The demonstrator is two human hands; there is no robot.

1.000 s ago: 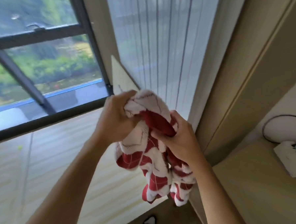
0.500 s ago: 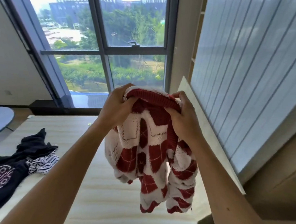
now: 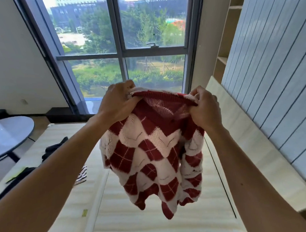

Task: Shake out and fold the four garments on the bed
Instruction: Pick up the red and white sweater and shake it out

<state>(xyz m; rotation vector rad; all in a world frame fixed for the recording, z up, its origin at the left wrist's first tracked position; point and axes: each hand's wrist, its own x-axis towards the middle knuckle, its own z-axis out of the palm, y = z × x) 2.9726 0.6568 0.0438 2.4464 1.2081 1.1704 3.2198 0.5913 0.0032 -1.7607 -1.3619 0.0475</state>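
Sweater (image 3: 150, 156), red-and-white knit: held above the bed (image 3: 136, 221), left hand (image 3: 118, 103) and right hand (image 3: 206, 109) both pinched shut on its neckline; likely soft, light, stretchy, best gripped at the 2 shoulders for shaking out

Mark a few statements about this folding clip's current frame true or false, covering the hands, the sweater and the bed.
1. Both hands grip the sweater at its top edge. True: left hand, right hand.
2. The sweater lies flat on the bed. False: it hangs in the air above it.
3. The sweater is blue and white. False: red and white diamonds.
4. Dark clothes lie on the bed's left side. True.
5. A round table stands left of the bed. True.
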